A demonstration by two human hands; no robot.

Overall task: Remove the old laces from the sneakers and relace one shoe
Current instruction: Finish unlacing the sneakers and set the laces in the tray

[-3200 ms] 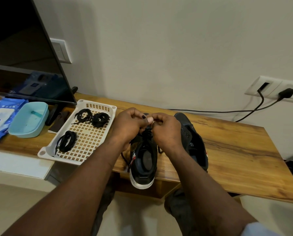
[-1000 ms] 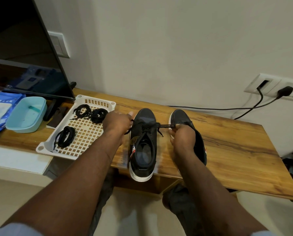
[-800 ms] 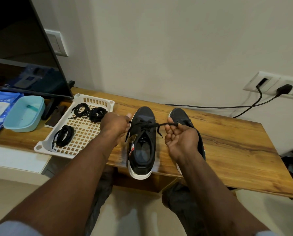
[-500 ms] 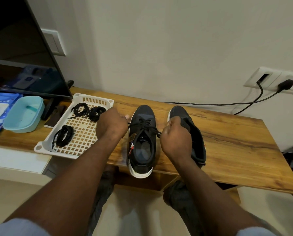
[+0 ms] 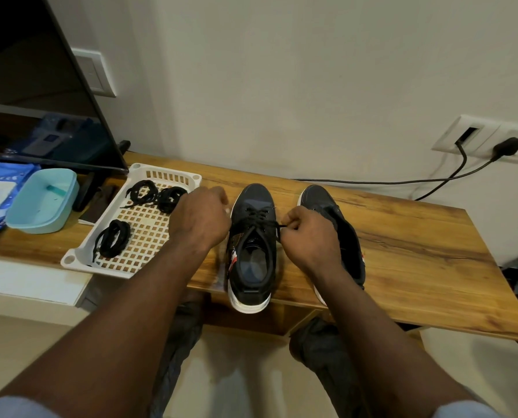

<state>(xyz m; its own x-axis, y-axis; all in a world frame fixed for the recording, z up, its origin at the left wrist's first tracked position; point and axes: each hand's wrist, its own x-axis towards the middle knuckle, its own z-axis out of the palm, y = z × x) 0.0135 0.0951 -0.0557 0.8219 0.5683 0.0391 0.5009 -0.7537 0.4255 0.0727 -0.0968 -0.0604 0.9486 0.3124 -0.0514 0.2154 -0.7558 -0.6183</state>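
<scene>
Head view.

Student: Where is the lace [image 5: 261,220] sitting?

Instructor: It is crossing the eyelets of the near sneaker [image 5: 251,267], which is standing at the wooden table's [image 5: 417,267] front edge with its heel overhanging. The right hand [image 5: 309,239] is pinching one end. The left hand [image 5: 202,220] is clenching beside the shoe, the other end running into it.

Student: How should the tightening go?

Instructor: In my judgement, both ends should be drawing outward evenly and low, keeping the crossings flat. The second sneaker [image 5: 351,245] is lying just beside, toward the right edge. Coiled laces [image 5: 113,241] are resting in the basket [image 5: 80,257] toward the left edge.
</scene>
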